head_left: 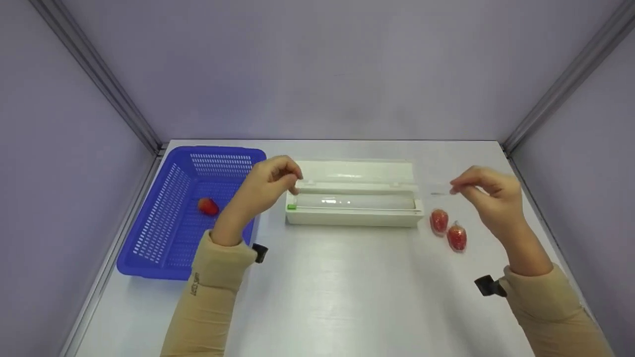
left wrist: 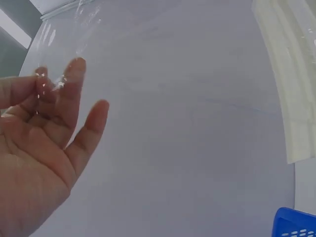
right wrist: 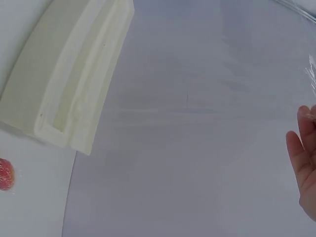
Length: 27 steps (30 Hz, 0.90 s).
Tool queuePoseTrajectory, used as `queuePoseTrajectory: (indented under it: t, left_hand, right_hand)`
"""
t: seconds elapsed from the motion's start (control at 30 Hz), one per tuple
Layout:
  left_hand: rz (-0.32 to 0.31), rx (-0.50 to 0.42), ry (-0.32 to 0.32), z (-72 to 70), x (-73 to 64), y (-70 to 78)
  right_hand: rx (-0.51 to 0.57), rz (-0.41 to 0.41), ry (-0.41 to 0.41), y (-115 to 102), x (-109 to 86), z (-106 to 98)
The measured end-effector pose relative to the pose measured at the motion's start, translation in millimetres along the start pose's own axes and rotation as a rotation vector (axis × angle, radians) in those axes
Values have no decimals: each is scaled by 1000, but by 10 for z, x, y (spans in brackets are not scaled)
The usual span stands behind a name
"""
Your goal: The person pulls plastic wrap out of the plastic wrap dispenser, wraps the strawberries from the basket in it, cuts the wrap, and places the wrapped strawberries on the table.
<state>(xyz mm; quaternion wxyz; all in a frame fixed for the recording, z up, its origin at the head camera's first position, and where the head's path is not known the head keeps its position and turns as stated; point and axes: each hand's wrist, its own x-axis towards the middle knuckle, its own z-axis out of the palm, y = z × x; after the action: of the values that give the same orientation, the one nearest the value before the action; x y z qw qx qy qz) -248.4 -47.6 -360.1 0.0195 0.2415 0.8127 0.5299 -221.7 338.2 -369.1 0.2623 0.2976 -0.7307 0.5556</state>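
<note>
Clear cling film (left wrist: 59, 79) is pinched between the thumb and fingertips of my left hand (head_left: 270, 181), raised near the left end of a white cling film dispenser (head_left: 354, 218). My right hand (head_left: 493, 196) is held up beyond the dispenser's right end, thumb and forefinger together. In the right wrist view, shiny film (right wrist: 312, 71) runs to the fingertips of that hand, partly cut off by the frame edge. The dispenser's lid (head_left: 354, 171) stands open behind its film roll. Below my right hand lie two film-wrapped red fruits, one (head_left: 439, 221) beside the other (head_left: 457, 237).
A blue plastic basket (head_left: 130, 258) stands on the left of the white table (head_left: 322, 292), partly behind my left forearm. One red fruit (head_left: 208, 206), perhaps a strawberry, lies inside it. Grey walls (head_left: 347, 74) enclose the table at the back and sides.
</note>
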Motion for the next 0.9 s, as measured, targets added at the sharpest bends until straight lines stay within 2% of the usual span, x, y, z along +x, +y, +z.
queuePoseTrajectory:
  t: [0.17,0.23,0.33,0.4,0.5,0.6,0.73,0.8,0.9]
  left_hand:
    - [-39,-106,-204,85,-246,-163]
    - [-54,-130,-296,152,-337,-228]
    - [-94,-134,-437,275,-454,-317]
    - [-133,-116,-522,368,-526,-385]
    - [-208,-70,-613,518,-628,-519]
    - [-275,-5,-668,674,-737,-680]
    - [-339,83,-690,877,-869,-886]
    - [-357,144,-683,962,-927,-975]
    - [-374,233,-673,1058,-1004,-1093]
  right_hand:
    - [206,-38,-156,-16,-316,-1]
    - [240,-31,-244,-19,-439,-12]
    - [223,9,-388,-25,-618,-32]
    - [168,63,-488,-42,-727,-41]
    - [73,176,-633,-50,-874,-19]
    - [-3,331,-776,-43,-1009,39]
    - [-96,540,-911,34,-1218,155]
    - [-142,590,-948,98,-1339,222]
    - [-239,572,-991,220,-1540,335]
